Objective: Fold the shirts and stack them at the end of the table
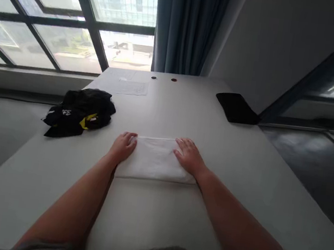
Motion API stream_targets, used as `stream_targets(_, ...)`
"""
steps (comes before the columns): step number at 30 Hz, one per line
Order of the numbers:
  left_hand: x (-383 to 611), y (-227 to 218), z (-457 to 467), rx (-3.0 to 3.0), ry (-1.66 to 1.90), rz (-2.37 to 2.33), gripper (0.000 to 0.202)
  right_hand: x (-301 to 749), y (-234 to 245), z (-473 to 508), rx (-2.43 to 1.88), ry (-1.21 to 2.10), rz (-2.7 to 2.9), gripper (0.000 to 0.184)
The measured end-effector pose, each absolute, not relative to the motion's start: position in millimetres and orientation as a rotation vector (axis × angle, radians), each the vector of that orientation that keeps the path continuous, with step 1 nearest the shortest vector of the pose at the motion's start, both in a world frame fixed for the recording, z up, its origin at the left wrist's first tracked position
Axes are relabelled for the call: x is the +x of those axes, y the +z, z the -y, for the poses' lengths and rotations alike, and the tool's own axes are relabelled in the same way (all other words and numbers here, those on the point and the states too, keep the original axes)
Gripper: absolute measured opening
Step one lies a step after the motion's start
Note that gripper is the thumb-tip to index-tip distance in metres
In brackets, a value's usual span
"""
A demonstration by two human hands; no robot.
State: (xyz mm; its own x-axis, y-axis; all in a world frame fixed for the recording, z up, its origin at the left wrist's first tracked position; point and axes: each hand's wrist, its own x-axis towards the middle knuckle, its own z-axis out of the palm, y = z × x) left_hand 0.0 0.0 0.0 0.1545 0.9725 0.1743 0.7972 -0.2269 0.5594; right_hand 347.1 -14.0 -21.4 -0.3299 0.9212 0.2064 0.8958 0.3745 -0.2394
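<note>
A white cloth (154,160), folded into a flat, roughly rectangular shape, lies on the white table (154,217) in front of me. At its far left corner is my left hand (124,147), with curled fingers and thumb closed around the edge. My right hand (188,155) rests on the far right corner, fingers stretched forward over the cloth and thumb apart. The cloth's near edge lies straight between my forearms. What is under my palms is hidden.
To the left sits a crumpled black garment (79,111) with yellow and white marks. A flat black folded item (237,108) lies at the right edge. Papers (131,87) and two round holes are at the far end, before a blue curtain (188,29) and windows.
</note>
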Motion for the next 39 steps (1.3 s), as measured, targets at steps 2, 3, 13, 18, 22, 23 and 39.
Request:
stream_targets(2,0,-1,0,2.107,0.731,-1.697,0.042,345,-20,15,-1.589,0.098,2.333,0.057)
stream_targets(3,0,-1,0,2.109,0.733,-1.696,0.042,346,-18,14,-1.579,0.097,2.334,0.056)
stream_targets(13,1,0,0,2.108,0.744,-1.7,0.039,394,-17,-13,-1.474,0.266,2.211,0.038)
stream_targets(18,2,2,0,2.104,0.741,-1.701,0.039,387,-23,-12,-1.536,0.179,2.137,0.033)
stream_targets(22,2,1,1,2.109,0.744,-1.7,0.039,386,-22,-12,-1.53,0.173,2.147,0.033)
stream_targets(23,1,1,1,2.111,0.746,-1.701,0.039,387,-21,-12,-1.529,0.168,2.148,0.034)
stream_targets(39,2,3,1,2.083,0.77,-1.685,0.034,389,-8,-6,-1.528,0.63,1.88,0.029)
